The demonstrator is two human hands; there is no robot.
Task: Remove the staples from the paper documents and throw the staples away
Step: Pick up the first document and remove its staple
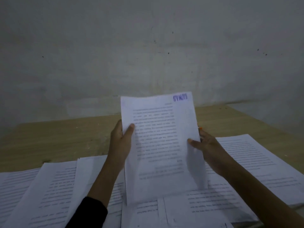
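The white printed paper document [161, 145] is held upright above the pale wooden table [65, 137], probably to hunt for its staple, which does not show; the left hand [121, 139] pinches its left edge; the right hand [207, 145] pinches the right edge, steadying it.

The held document [162, 142] is white printed paper with blurred lines of text and a blue handwritten mark at its 1 o'clock corner; it stands nearly upright, slightly tilted, pinched at its 9 o'clock edge by the left hand [120, 140] and at its 3 o'clock edge by the right hand [207, 145]; other printed documents lie flat around it: a fanned spread [49, 195] at 8 o'clock, a stack [256, 162] at 4 o'clock, overlapping sheets [197, 208] at 6 o'clock.
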